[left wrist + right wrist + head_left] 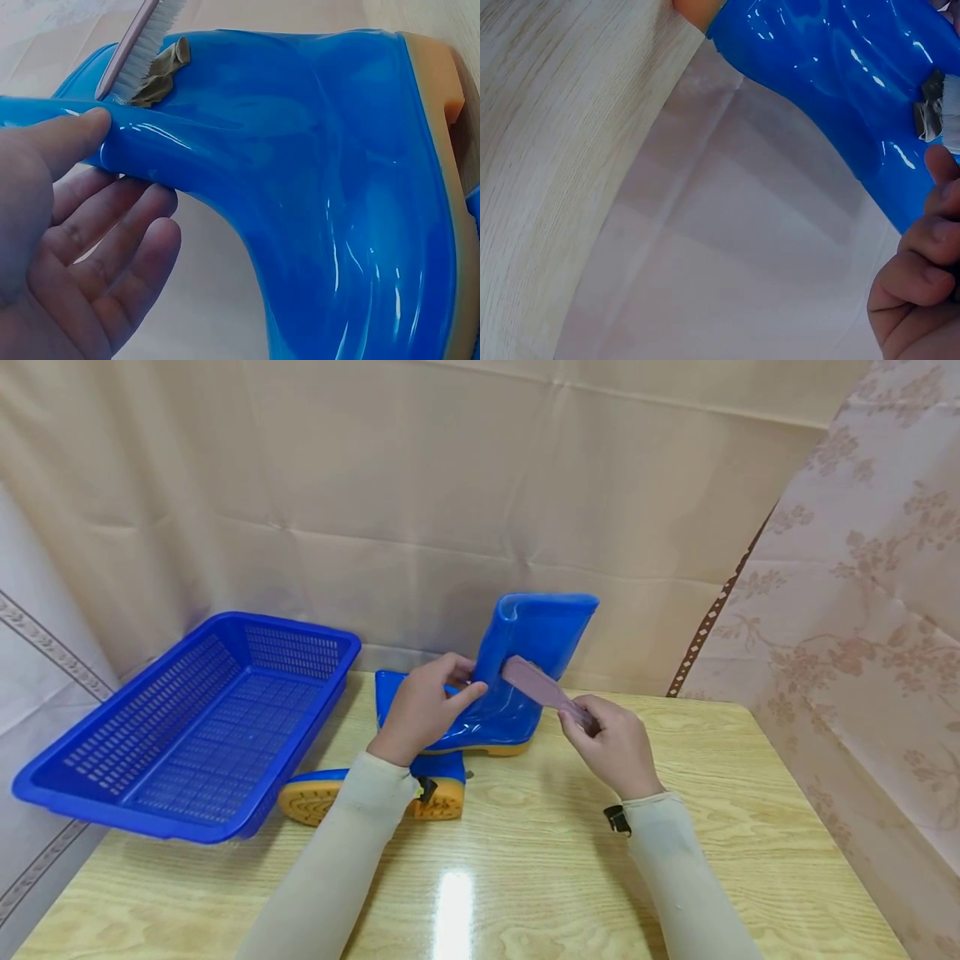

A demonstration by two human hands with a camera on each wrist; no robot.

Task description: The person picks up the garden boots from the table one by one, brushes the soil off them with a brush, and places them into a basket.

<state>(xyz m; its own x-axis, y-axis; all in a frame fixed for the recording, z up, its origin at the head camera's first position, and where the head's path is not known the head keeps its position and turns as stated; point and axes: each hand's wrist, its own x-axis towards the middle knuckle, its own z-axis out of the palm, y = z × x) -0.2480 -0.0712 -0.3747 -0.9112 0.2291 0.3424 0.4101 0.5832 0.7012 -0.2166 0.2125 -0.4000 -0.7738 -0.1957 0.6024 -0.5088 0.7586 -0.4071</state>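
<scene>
A blue boot (517,693) with an orange-yellow sole stands on or just above the table (712,793); whether its sole touches the wood, I cannot tell. Its shaft leans to the right and its upper opening looks flattened. The left hand (427,706) grips the left edge of this boot's shaft, thumb on the near face and fingers bent round behind. The right hand (615,743), to the right of the boot, is closed round the handle of a pinkish brush (536,685), whose head lies against the boot's shaft with the white bristles (142,67) turned toward it. Just beside the bristles, a crumpled greenish-brown piece (166,71) is on the boot's shaft; what it is, I cannot tell. A second boot (441,797) lies on its side in front of the upright boot and to its left, partly behind the left sleeve (337,852), its ridged sole facing the person. Farther left of the upright boot is a blue plastic basket (232,731) with slotted sides, and behind the boot hangs a beige curtain (420,468).
</scene>
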